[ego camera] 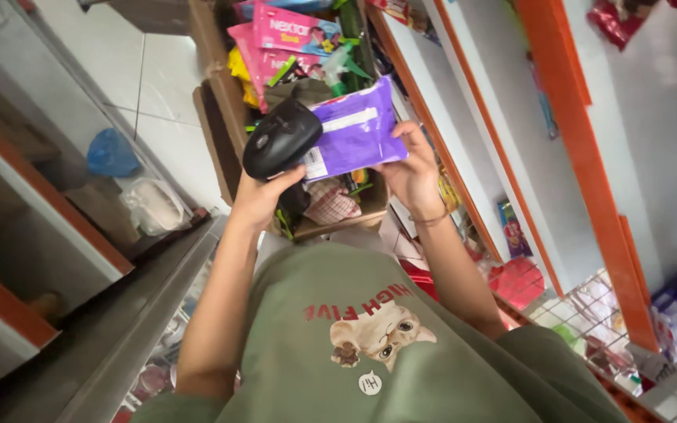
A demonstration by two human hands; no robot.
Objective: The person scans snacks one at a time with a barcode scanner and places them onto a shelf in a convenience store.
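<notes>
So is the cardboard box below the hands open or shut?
Open. The cardboard box has its flaps spread outward, and pink packets show inside it, past the purple packet in the right hand.

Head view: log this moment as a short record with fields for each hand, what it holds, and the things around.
Setting: narrow aisle between white shelves with orange edging
Left hand: grips a black handheld scanner, its head against the packet
Right hand: holds a purple packet by its right edge
Below the hands: open cardboard box holding pink packets and other goods
Left side: blue bag and clear bag on the floor
Clothing: green shirt with a cat print
</notes>
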